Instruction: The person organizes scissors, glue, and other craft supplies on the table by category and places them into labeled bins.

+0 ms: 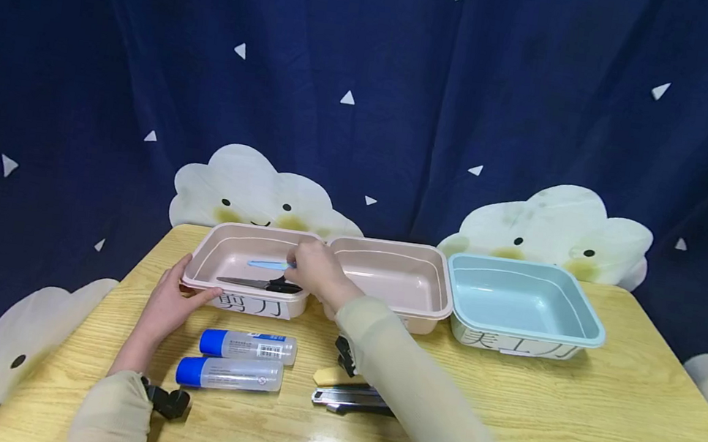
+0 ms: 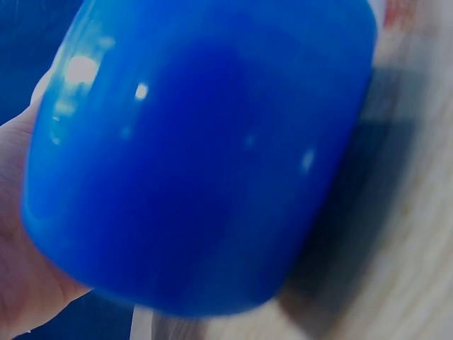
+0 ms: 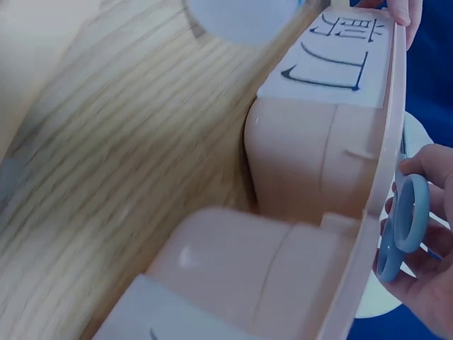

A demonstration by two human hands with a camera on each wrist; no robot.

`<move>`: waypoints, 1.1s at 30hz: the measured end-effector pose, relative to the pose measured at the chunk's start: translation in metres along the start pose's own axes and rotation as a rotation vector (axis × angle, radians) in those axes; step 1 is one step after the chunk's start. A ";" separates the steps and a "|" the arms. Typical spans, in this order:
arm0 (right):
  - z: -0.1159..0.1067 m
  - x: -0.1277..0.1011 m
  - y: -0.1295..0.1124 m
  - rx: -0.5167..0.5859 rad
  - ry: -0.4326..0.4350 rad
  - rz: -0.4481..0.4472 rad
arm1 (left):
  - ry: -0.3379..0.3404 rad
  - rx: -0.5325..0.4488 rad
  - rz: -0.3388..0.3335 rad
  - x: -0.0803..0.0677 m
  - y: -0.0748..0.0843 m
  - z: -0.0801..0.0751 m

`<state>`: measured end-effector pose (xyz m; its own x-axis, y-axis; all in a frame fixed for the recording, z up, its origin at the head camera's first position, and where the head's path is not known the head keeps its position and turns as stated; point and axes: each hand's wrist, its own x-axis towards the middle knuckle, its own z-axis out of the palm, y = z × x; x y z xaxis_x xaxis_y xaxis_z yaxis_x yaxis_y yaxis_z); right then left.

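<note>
My right hand [image 1: 317,272] pinches a pair of light blue scissors [image 1: 267,264] over the left pink bin [image 1: 206,262]. In the right wrist view the scissors' finger loops [image 3: 412,212] stick out beside the rim, with fingers around them. Black-handled scissors [image 1: 260,284] lie inside that bin. My left hand [image 1: 168,301] holds the bin's front left corner, thumb on the front and fingers along the side. Below it lie two clear glue bottles [image 1: 259,347] with blue caps; one cap [image 2: 205,156] fills the left wrist view.
A second pink bin [image 1: 385,295] and a light blue bin [image 1: 527,323] stand to the right in the same row, with paper labels in front. Utility knives [image 1: 349,396], one yellow [image 1: 335,376], lie partly under the right forearm on the wooden table [image 1: 634,425].
</note>
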<state>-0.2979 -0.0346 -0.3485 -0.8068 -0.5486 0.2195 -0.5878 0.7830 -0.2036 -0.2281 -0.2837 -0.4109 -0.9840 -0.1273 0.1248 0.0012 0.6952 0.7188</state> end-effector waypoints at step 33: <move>0.023 0.010 -0.015 0.133 -0.047 0.075 | 0.014 -0.028 -0.002 0.001 -0.004 0.002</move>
<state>-0.2980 -0.0587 -0.3657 -0.8485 -0.5060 0.1548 -0.5265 0.7778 -0.3432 -0.2293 -0.2854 -0.4149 -0.9815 -0.1384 0.1323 0.0043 0.6750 0.7378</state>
